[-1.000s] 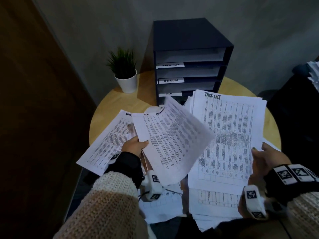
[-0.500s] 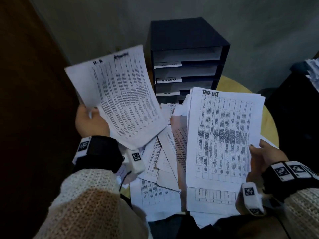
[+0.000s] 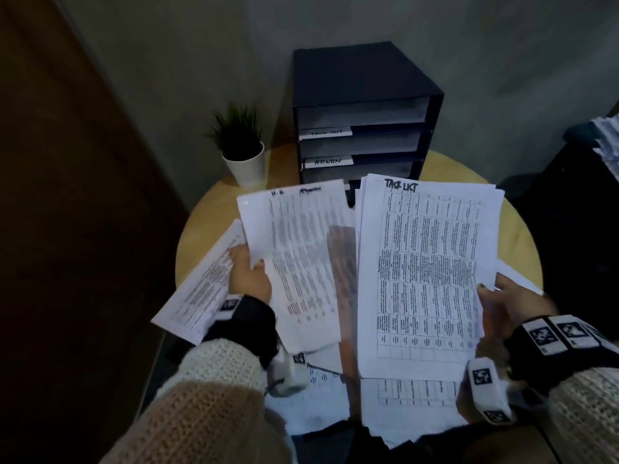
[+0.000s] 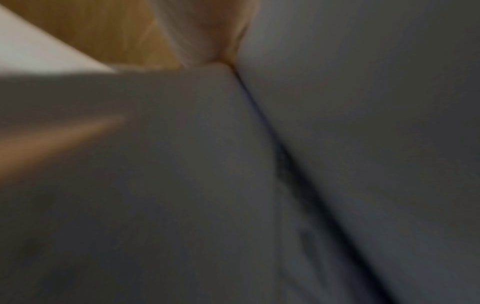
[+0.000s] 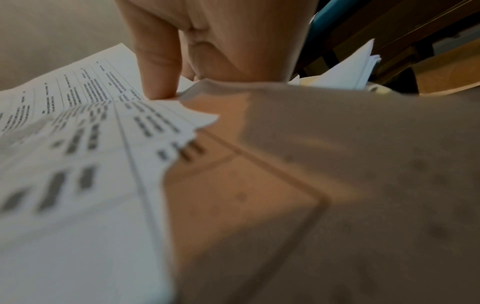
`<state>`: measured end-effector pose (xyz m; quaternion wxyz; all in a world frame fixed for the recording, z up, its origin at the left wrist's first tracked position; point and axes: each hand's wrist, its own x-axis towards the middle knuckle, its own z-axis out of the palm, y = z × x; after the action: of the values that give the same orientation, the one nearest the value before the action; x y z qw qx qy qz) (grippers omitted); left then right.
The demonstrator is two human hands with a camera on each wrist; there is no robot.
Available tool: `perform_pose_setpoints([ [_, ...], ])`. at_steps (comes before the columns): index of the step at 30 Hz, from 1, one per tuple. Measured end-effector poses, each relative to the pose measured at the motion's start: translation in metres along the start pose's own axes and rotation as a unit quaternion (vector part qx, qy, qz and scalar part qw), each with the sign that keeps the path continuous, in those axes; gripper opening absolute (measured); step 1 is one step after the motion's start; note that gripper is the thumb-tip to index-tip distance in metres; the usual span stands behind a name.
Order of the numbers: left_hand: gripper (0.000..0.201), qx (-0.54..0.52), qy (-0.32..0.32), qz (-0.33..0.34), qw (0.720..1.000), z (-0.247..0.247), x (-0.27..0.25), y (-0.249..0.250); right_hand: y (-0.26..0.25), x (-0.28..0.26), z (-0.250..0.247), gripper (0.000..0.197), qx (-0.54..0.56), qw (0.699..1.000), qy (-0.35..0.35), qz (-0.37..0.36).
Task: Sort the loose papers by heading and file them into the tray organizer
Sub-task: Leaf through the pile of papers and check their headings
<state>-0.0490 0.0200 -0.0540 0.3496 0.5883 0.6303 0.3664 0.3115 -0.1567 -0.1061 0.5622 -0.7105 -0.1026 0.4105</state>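
A dark tray organizer [image 3: 365, 82] with labelled shelves stands at the back of the round wooden table [image 3: 207, 209]. My left hand [image 3: 249, 274] pinches the left edge of a printed sheet [image 3: 298, 256] with a handwritten heading, held low over the table's left half. My right hand [image 3: 505, 303] grips the right edge of a stack of sheets headed "TASK LIST" [image 3: 425, 269]; in the right wrist view the thumb [image 5: 158, 67] presses on that stack [image 5: 78, 144]. More loose papers [image 3: 197, 289] lie under both. The left wrist view is blurred, dark paper.
A small potted plant [image 3: 241, 152] in a white pot stands left of the organizer. A dark wooden panel [image 3: 67, 195] runs along the left. More papers [image 3: 608, 142] sit on dark furniture at the right edge.
My left hand has brought its sheet down from high on the left to low over the table beside the stack. The right hand and its stack have stayed in place.
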Motion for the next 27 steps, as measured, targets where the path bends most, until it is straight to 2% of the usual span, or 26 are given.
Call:
perform_pose_setpoints([
  [1, 0.052, 0.001, -0.047, -0.007, 0.999, 0.01, -0.009, -0.008, 0.002, 0.002, -0.002, 0.079, -0.005, 1.0, -0.005, 0.006],
  [3, 0.056, -0.007, -0.126, -0.011, 0.992, 0.025, -0.019, -0.013, -0.002, 0.0, 0.001, 0.049, -0.016, 1.0, -0.006, 0.02],
  [5, 0.053, -0.019, -0.173, -0.001, 0.985, 0.037, -0.025, -0.004, -0.009, -0.004, 0.006, 0.046, -0.1, 0.994, 0.016, 0.039],
  [8, 0.06, -0.036, -0.193, 0.0, 0.98, 0.048, -0.036, 0.002, -0.017, -0.012, 0.011, 0.052, -0.24, 0.97, 0.037, 0.032],
  [11, 0.071, -0.095, -0.211, -0.002, 0.973, 0.059, -0.043, 0.007, -0.023, -0.023, 0.015, 0.039, -0.315, 0.947, 0.048, 0.023],
  [12, 0.072, -0.093, -0.223, 0.005, 0.97, 0.063, -0.044, 0.006, -0.024, -0.026, 0.017, 0.041, -0.334, 0.941, 0.047, 0.024],
  [14, 0.062, -0.057, -0.24, 0.021, 0.969, 0.065, -0.04, -0.001, -0.028, -0.029, 0.018, 0.047, -0.363, 0.93, 0.043, 0.024],
  [16, 0.036, -0.002, -0.193, 0.009, 0.981, 0.059, -0.032, -0.003, -0.03, -0.033, 0.021, 0.053, -0.36, 0.932, 0.044, 0.024],
  [17, 0.03, 0.017, -0.157, -0.022, 0.987, 0.054, -0.027, -0.004, -0.031, -0.039, 0.025, 0.053, -0.358, 0.932, 0.044, 0.024],
  [20, 0.043, 0.131, -0.05, -0.09, 0.986, 0.027, -0.008, -0.022, -0.028, -0.042, 0.029, 0.035, -0.302, 0.952, 0.03, 0.024],
  [22, 0.053, 0.087, -0.019, -0.143, 0.986, 0.011, 0.007, -0.034, -0.027, -0.045, 0.03, 0.02, -0.275, 0.961, 0.026, 0.034],
  [23, 0.053, 0.045, -0.022, -0.161, 0.986, 0.005, 0.014, -0.039, -0.027, -0.046, 0.03, 0.018, -0.304, 0.952, 0.028, 0.027],
  [25, 0.049, -0.006, -0.042, -0.167, 0.985, -0.001, 0.022, -0.039, -0.028, -0.044, 0.028, 0.018, -0.34, 0.94, 0.03, 0.014],
  [27, 0.046, -0.041, -0.034, -0.166, 0.985, -0.004, 0.026, -0.035, -0.027, -0.043, 0.029, 0.018, -0.344, 0.939, 0.022, 0.007],
])
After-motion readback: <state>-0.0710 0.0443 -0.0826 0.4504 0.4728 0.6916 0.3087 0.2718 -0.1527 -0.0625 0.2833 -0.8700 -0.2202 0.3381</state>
